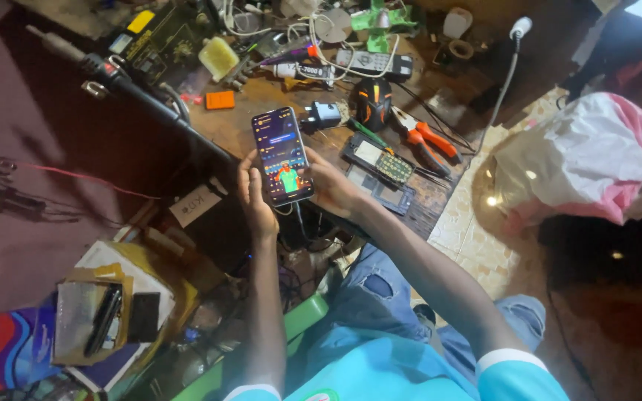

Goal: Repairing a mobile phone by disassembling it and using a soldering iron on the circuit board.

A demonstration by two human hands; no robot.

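Both forearms reach up from my lap; my left hand (255,202) and right hand (334,189) together clasp a black lit-screen smartphone (283,154) above the cluttered wooden table (243,126), near orange-handled pliers (426,139).

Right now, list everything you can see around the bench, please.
smartphone: 1, black with lit screen, held in both hands over the bench edge
pliers: 1, orange handles, on bench right of phone
computer mouse: 1, black and orange, behind pliers
opened phone parts: a few, dark, beside right hand
charger plug: 1, white and black, above phone
remote control: 1, grey, bench back
plastic bag: 1, white and pink, floor right
left hand: grip on phone's left edge
right hand: grip under phone's right side
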